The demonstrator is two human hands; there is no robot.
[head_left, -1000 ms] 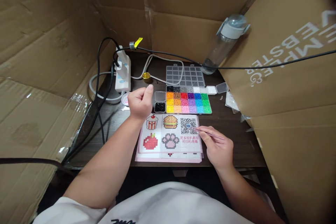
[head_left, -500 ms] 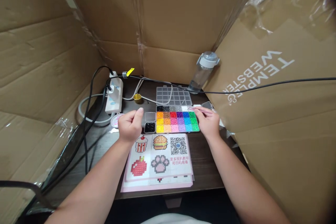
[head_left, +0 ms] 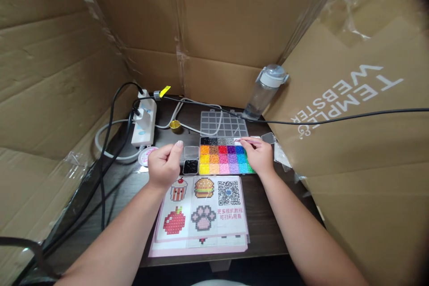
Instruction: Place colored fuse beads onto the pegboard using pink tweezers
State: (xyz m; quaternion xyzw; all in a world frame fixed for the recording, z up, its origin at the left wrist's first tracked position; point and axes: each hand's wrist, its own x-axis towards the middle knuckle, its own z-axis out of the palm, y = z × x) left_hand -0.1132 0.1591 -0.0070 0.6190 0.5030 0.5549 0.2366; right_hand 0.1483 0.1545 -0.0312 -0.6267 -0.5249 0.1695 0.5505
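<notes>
My right hand is closed round thin pink tweezers, their tips at the white beads in the top row of the bead box. This box holds small beads sorted by colour, and its clear gridded lid lies folded open behind it. My left hand is a fist with the thumb on top, left of the box; its inner side is hidden, so I cannot see whether anything is in it. Beside it is a small square case of black beads, its clear lid open.
Pattern sheets with pixel pictures and a QR code lie in front. A power strip with cables stands left, near a small gold cup. A water bottle leans at the back right. Cardboard walls surround the table; a black cable crosses the view.
My right hand has moved a little left with the tweezers, bringing their tips over the white beads. The left fist stays about where it was. The camera view has shifted slightly.
</notes>
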